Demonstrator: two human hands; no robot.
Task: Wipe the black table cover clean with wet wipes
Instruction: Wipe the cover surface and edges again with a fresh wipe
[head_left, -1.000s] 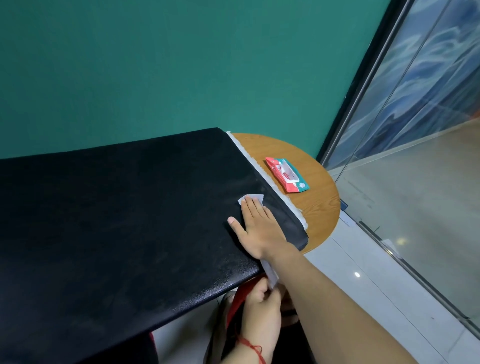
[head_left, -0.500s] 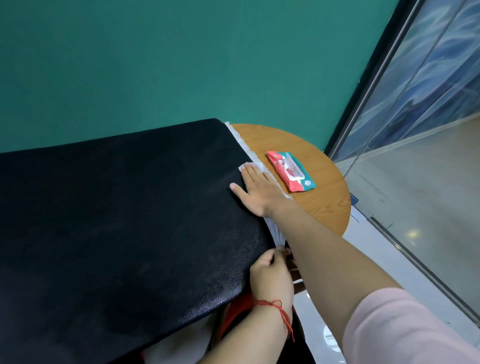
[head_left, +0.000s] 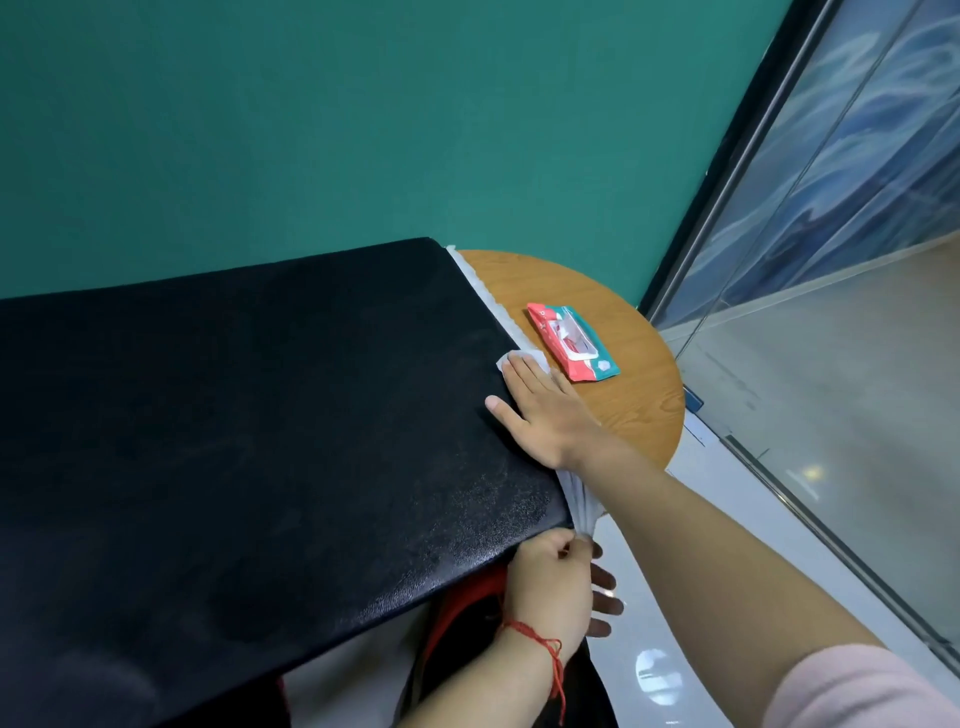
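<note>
The black table cover (head_left: 249, 415) spreads over the left and middle of the view. My right hand (head_left: 540, 410) lies flat with straight fingers on a white wet wipe (head_left: 519, 357) at the cover's right edge. Only the wipe's far tip shows past my fingertips. My left hand (head_left: 558, 582) is below the cover's near right corner and pinches the white underside edge (head_left: 579, 499) of the cover. A red and teal pack of wet wipes (head_left: 571, 340) lies on the round wooden table (head_left: 639, 395).
A teal wall stands behind the table. A glass partition (head_left: 857, 260) with a dark frame runs along the right. Pale floor (head_left: 727, 525) lies below the round table. Something red and black (head_left: 462, 613) sits under the cover's near edge.
My right hand has slid the wipe away from me along the cover's right edge. My left hand has come up to the near corner and taken hold of the white edge.
</note>
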